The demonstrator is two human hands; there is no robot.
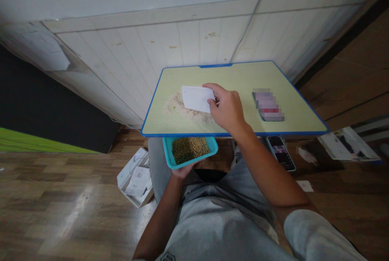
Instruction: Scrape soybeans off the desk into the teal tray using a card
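Observation:
My right hand (226, 109) pinches a white card (197, 98) and holds it on edge against a pile of pale grains (178, 108) on the small green table (237, 76) with a blue rim. Below the table's near edge, my left hand (182, 170) grips the underside of a teal tray (166, 146) filled with yellow-green beans (190, 149). Most of the left hand's fingers are hidden under the tray.
A phone (268, 106) lies on the right part of the table. Another phone (281, 152) rests on the wooden floor beside my knee. An open white box (136, 176) sits on the floor at the left, papers (346, 143) at the right, white panelled wall behind.

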